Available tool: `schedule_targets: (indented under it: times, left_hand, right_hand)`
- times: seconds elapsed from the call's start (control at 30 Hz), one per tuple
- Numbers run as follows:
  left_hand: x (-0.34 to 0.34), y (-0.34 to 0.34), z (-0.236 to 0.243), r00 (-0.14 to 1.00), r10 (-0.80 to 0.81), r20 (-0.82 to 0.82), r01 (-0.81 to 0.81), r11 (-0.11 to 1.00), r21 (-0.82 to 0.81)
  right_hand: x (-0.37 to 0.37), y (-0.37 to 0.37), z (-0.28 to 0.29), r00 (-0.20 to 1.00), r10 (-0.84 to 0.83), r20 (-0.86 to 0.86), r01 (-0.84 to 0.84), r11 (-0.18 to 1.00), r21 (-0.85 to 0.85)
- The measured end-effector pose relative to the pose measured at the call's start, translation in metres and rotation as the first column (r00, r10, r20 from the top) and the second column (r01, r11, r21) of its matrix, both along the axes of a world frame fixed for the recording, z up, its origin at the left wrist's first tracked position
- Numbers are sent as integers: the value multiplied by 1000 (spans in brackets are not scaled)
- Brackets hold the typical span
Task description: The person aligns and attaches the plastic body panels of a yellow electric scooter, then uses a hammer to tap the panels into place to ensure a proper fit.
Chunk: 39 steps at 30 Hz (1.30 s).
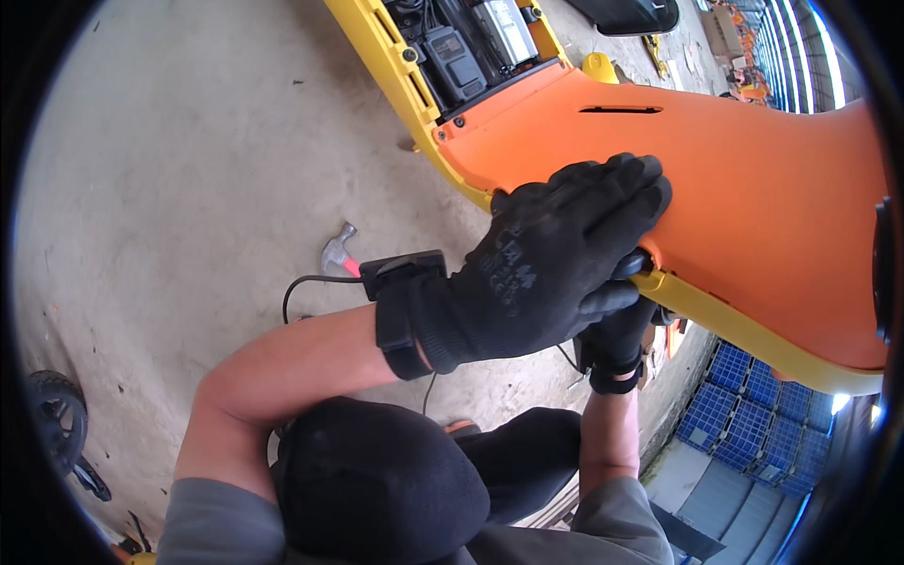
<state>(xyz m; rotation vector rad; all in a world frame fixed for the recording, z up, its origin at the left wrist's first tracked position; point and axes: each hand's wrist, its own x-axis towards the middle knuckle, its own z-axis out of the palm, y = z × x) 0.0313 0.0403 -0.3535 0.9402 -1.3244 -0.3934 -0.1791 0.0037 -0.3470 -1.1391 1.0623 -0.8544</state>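
Note:
An orange plastic body panel (pixel 744 188) with yellow side trim (pixel 753 325) spans the upper right, seemingly part of a scooter-like vehicle. My left hand (pixel 556 250), in a black work glove, lies over the panel's near edge. Its fingers are stretched out and pressed onto the orange surface. Below it, by the yellow trim, is my right hand (pixel 617 337), gloved too. The left hand and the panel edge hide most of its fingers, so its grip does not show. A black box (pixel 400 273) with a cable is strapped at my left wrist.
An open bay (pixel 461 56) with black electrical parts lies in the yellow frame's far end. On the concrete floor (pixel 188 141) rests a claw hammer (pixel 339 250). A black wheel (pixel 58 419) stands at far left. Blue crates (pixel 753 405) are stacked at right.

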Motion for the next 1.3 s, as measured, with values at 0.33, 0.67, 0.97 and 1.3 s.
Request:
schedule_targets:
  times: [0.33, 0.67, 0.97, 1.3]
  left_hand:
    - [8, -1, 3, 998, 18, 55, -19, 1000, 16]
    - [7, -3, 1, 983, 102, 153, -97, 995, -39]
    - [9, 3, 18, 987, 13, 157, -6, 999, -42]
    - [10, 2, 15, 981, 15, 196, -17, 1000, 10]
  right_hand:
    - [12, -4, 7, 919, 130, -371, -288, 865, -411]
    - [12, 0, -1, 930, -1, -368, -167, 891, -423]
    - [18, -2, 5, 956, 69, -284, -168, 925, -341]
    - [6, -9, -4, 885, 54, -463, -309, 812, -496]
